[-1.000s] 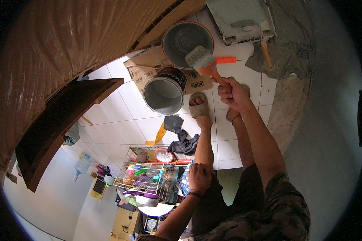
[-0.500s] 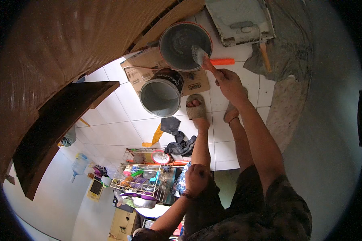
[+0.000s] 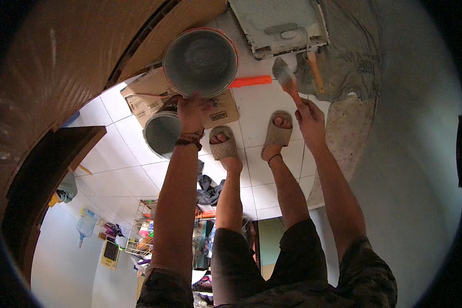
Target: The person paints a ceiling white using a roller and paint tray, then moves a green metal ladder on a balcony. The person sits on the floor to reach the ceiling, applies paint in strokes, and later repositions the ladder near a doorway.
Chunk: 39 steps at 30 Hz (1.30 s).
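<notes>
My right hand [image 3: 311,123] grips the reddish handle of a paintbrush [image 3: 289,82]. Its grey-coated bristles point up and to the left, apart from the bucket. My left hand [image 3: 192,112] reaches forward, its fingers closed at the near rim of a round, red-rimmed bucket [image 3: 200,61]. Grey material coats the inside of this bucket. Partly behind my left wrist, a second, dark-sided bucket [image 3: 161,134] lies tilted with its pale grey inside showing. An orange strip-like object [image 3: 251,81] lies on the floor right of the red-rimmed bucket.
Flattened cardboard [image 3: 223,113] lies under the buckets. A paint tray [image 3: 251,31] and a wooden-handled tool [image 3: 315,72] rest by grey cloth [image 3: 344,61] at the far right. Brown wooden furniture [image 3: 61,66] curves along the left. A wire rack [image 3: 138,231] stands lower left.
My left hand has moved from by my knee forward to the bucket's rim. The paintbrush, previously over that bucket, is now to its right. My view has shifted.
</notes>
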Each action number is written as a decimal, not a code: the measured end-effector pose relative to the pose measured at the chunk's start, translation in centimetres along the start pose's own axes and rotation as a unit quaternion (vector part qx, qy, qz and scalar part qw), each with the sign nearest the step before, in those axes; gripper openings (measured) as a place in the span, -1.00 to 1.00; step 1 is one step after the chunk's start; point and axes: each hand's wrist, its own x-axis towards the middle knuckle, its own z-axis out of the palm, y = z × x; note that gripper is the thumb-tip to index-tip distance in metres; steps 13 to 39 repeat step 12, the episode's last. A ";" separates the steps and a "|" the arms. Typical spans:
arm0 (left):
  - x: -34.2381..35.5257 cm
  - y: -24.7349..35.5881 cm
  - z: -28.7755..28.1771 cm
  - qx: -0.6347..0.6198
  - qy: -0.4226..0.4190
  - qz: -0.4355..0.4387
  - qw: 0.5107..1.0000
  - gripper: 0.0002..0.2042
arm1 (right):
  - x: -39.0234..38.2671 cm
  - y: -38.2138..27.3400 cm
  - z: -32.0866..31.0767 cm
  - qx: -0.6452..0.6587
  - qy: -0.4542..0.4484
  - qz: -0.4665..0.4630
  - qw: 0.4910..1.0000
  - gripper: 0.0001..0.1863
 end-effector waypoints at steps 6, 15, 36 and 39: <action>-3.4 5.1 6.1 0.071 0.063 0.007 0.995 -0.86 | 8.0 -1.7 2.4 -0.313 0.061 -0.187 0.929 -0.63; -7.2 6.5 8.1 0.067 0.125 0.009 0.990 -0.79 | 14.6 -1.3 5.1 -0.405 0.049 -0.314 0.857 -0.49; -7.2 6.5 8.1 0.067 0.125 0.009 0.990 -0.79 | 14.6 -1.3 5.1 -0.405 0.049 -0.314 0.857 -0.49; -7.2 6.5 8.1 0.067 0.125 0.009 0.990 -0.79 | 14.6 -1.3 5.1 -0.405 0.049 -0.314 0.857 -0.49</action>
